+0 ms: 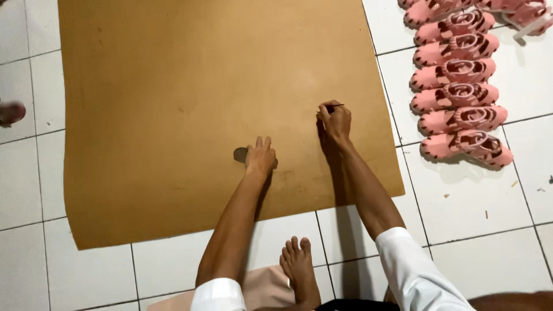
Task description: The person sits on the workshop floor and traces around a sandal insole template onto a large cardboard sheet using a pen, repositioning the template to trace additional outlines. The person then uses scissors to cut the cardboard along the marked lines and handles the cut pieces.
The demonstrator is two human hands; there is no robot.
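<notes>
no packages, labels or signs in view, just a big tan sheet [190, 86] laid flat on white floor tiles [472, 207], its long side running away from the person. left hand [260, 156] palm down, fingers together and pressed flat on a small dark grey pattern piece [241, 154], which lies on the lower middle of the sheet; only its left end shows past the hand, so the shape and long axis can't be told for sure, looks roughly left-right. right hand [335, 120] just to the right and a bit further up, fingers pinched tight on a thin dark pen [336, 106], tip touching the sheet, shaft pointing off to the right. a column of pink sandals [458, 86] lined up on the tiles right of the sheet, well apart from both hands. bare foot [298, 265] on the tiles near the sheet's near edge.
</notes>
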